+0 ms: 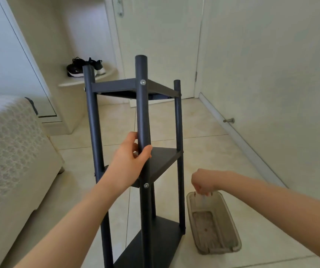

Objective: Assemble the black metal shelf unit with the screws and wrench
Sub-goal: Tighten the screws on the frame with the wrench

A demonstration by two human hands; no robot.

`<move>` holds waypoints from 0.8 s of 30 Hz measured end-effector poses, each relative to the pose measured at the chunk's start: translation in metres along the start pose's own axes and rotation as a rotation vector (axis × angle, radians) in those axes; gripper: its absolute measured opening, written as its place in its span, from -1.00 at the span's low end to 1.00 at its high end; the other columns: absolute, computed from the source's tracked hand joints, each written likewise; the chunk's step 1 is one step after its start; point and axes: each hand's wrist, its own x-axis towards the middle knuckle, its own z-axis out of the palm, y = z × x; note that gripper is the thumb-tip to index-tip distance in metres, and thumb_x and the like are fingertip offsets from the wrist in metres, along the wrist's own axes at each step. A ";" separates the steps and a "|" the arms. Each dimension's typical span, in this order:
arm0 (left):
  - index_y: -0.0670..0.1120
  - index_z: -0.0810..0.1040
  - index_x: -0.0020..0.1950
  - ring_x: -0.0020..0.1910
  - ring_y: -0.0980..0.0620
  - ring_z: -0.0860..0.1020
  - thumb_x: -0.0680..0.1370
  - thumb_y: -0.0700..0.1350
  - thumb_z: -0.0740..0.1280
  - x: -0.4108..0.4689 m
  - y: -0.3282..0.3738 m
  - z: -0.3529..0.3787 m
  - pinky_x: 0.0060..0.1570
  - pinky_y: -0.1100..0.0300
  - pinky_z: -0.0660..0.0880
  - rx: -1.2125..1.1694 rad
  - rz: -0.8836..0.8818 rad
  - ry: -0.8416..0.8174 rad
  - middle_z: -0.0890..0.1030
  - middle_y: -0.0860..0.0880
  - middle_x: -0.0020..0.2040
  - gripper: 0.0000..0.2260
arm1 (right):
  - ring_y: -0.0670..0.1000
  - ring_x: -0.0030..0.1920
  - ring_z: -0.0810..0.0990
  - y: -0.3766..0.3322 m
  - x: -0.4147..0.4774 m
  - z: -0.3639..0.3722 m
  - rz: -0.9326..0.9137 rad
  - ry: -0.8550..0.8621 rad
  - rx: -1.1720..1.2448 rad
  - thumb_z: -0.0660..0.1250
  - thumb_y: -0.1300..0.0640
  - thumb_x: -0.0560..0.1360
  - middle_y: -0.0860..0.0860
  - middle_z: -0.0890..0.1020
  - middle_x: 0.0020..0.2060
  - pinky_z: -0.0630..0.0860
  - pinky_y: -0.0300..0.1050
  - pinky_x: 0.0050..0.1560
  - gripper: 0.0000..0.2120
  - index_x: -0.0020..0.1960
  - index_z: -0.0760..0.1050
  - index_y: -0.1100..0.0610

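Tiled floor (pixel 213 151): left fingers (pixel 147 150) round shelf pole (pixel 142 113), right fingers (pixel 199 188) tight on pale packet (pixel 203 199).

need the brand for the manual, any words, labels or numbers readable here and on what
No readable text anywhere.
black shelf unit: no label in view.
plastic tray: none.
shoes: any logo too blurred to read.
clear bag in right hand: no print readable.

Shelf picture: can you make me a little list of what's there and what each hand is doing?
shelf: black, upright on the tiled floor, three boards fitted
left hand: grips the front pole
right hand: over the plastic box, pinches a pale bit; cannot tell what
screws: two silver ones on the front pole
shoes: black, on a ledge behind
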 end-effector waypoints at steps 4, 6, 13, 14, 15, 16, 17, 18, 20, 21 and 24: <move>0.01 0.34 0.35 0.07 0.01 0.64 0.65 -0.04 0.28 -0.001 0.004 -0.009 0.07 0.05 0.63 -0.007 -0.022 -0.065 0.63 -0.02 0.06 -0.71 | -0.10 -0.16 0.44 -0.023 -0.049 -0.039 -0.176 0.231 0.117 0.31 0.16 0.56 -0.04 0.53 -0.15 0.35 -0.26 -0.13 -0.94 -0.08 0.53 0.10; 0.00 0.36 0.34 0.09 0.00 0.64 0.65 -0.05 0.29 -0.001 0.005 -0.014 0.14 -0.01 0.62 -0.019 -0.041 -0.104 0.64 -0.02 0.06 -0.72 | -0.14 -0.20 0.50 -0.039 -0.067 -0.050 -0.214 0.340 0.282 0.30 0.16 0.57 -0.08 0.55 -0.19 0.35 -0.35 -0.20 -0.90 -0.12 0.49 0.03; 0.14 0.26 0.29 -0.02 0.10 0.63 0.66 -0.02 0.26 -0.004 -0.004 -0.018 -0.33 0.46 0.52 0.023 0.002 -0.039 0.60 0.05 0.03 -0.74 | -0.11 -0.31 0.65 -0.075 -0.094 -0.073 -0.188 0.639 1.117 0.31 0.27 0.57 0.01 0.71 -0.27 0.56 -0.27 -0.25 -0.90 -0.09 0.55 0.12; 0.17 0.23 0.28 -0.03 0.12 0.62 0.66 -0.01 0.26 -0.004 -0.006 -0.018 -0.35 0.46 0.51 0.047 0.014 -0.015 0.60 0.07 0.02 -0.73 | -0.09 -0.30 0.66 -0.077 -0.094 -0.077 -0.183 0.630 1.248 0.32 0.27 0.57 0.03 0.72 -0.25 0.56 -0.27 -0.24 -0.92 -0.04 0.58 0.14; 0.19 0.21 0.26 -0.05 0.14 0.62 0.65 0.00 0.26 -0.004 -0.008 -0.018 -0.35 0.45 0.50 0.075 0.026 0.009 0.60 0.09 0.01 -0.72 | -0.08 -0.28 0.66 -0.079 -0.094 -0.081 -0.183 0.614 1.371 0.32 0.26 0.57 0.04 0.73 -0.22 0.57 -0.27 -0.22 -0.90 0.00 0.60 0.14; 0.19 0.20 0.25 -0.07 0.16 0.62 0.64 0.02 0.28 -0.003 -0.010 -0.019 -0.33 0.42 0.50 0.105 0.039 0.033 0.60 0.11 -0.01 -0.71 | -0.08 -0.26 0.67 -0.079 -0.093 -0.084 -0.191 0.598 1.470 0.33 0.26 0.57 0.04 0.73 -0.19 0.58 -0.27 -0.18 -0.87 0.05 0.61 0.13; 0.19 0.20 0.22 -0.08 0.16 0.61 0.63 0.03 0.31 -0.002 -0.012 -0.021 -0.30 0.40 0.51 0.134 0.049 0.056 0.60 0.12 -0.04 -0.70 | -0.07 -0.23 0.67 -0.079 -0.093 -0.085 -0.205 0.581 1.548 0.33 0.26 0.56 0.04 0.74 -0.16 0.59 -0.26 -0.15 -0.85 0.08 0.62 0.12; 0.17 0.22 0.19 -0.10 0.15 0.62 0.61 0.04 0.33 -0.001 -0.014 -0.022 -0.27 0.36 0.52 0.161 0.054 0.076 0.60 0.11 -0.07 -0.70 | -0.07 -0.21 0.68 -0.079 -0.092 -0.086 -0.220 0.560 1.620 0.35 0.27 0.55 0.05 0.74 -0.13 0.59 -0.24 -0.13 -0.83 0.10 0.63 0.13; 0.12 0.25 0.16 -0.13 0.11 0.63 0.59 0.04 0.36 0.002 -0.017 -0.027 -0.24 0.31 0.54 0.193 0.049 0.102 0.62 0.06 -0.10 -0.71 | -0.05 -0.18 0.68 -0.078 -0.090 -0.087 -0.240 0.509 1.754 0.37 0.28 0.53 0.09 0.73 -0.08 0.59 -0.23 -0.10 -0.82 0.11 0.63 0.16; 0.10 0.27 0.15 -0.13 0.08 0.64 0.59 0.03 0.36 0.003 -0.018 -0.029 -0.23 0.29 0.56 0.193 0.045 0.107 0.63 0.05 -0.11 -0.72 | -0.05 -0.16 0.68 -0.077 -0.088 -0.088 -0.245 0.483 1.805 0.37 0.29 0.53 0.10 0.73 -0.06 0.58 -0.23 -0.10 -0.81 0.11 0.63 0.16; 0.06 0.30 0.14 -0.16 0.01 0.65 0.60 0.01 0.35 0.002 -0.019 -0.035 -0.14 0.07 0.65 0.191 0.030 0.107 0.64 -0.02 -0.14 -0.75 | -0.03 -0.12 0.69 -0.077 -0.084 -0.090 -0.274 0.422 1.858 0.35 0.29 0.54 0.11 0.72 -0.03 0.58 -0.23 -0.10 -0.80 0.15 0.60 0.18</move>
